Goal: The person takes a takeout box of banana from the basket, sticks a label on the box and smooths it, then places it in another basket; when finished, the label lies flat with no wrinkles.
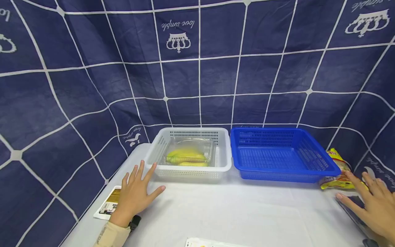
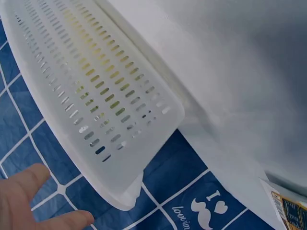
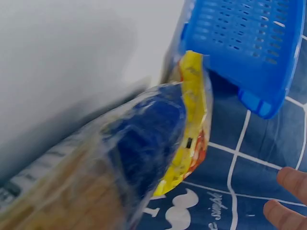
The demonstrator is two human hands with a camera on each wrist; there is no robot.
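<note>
My left hand [image 1: 135, 192], fingers spread, hovers near the front left corner of the white basket [image 1: 188, 175] and holds nothing. Inside that basket is a clear lidded plastic box [image 1: 200, 142] with yellow bananas [image 1: 186, 156]. My right hand [image 1: 373, 209] is at the far right with its fingers spread, holding nothing. Below it lies a clear plastic bag with a dark blue band [image 3: 144, 139] and tan contents. A yellow food packet [image 1: 336, 185] leans by the right end of the blue basket [image 1: 280, 173], close to my right fingertips.
A flat white-edged packet [image 1: 106, 207] with a gold and dark print lies left, partly behind my left hand. Another white packet [image 1: 206, 243] is cut off at the near edge. A navy cloth with white lines [image 1: 216, 79] hangs behind and around the white table [image 1: 234, 209].
</note>
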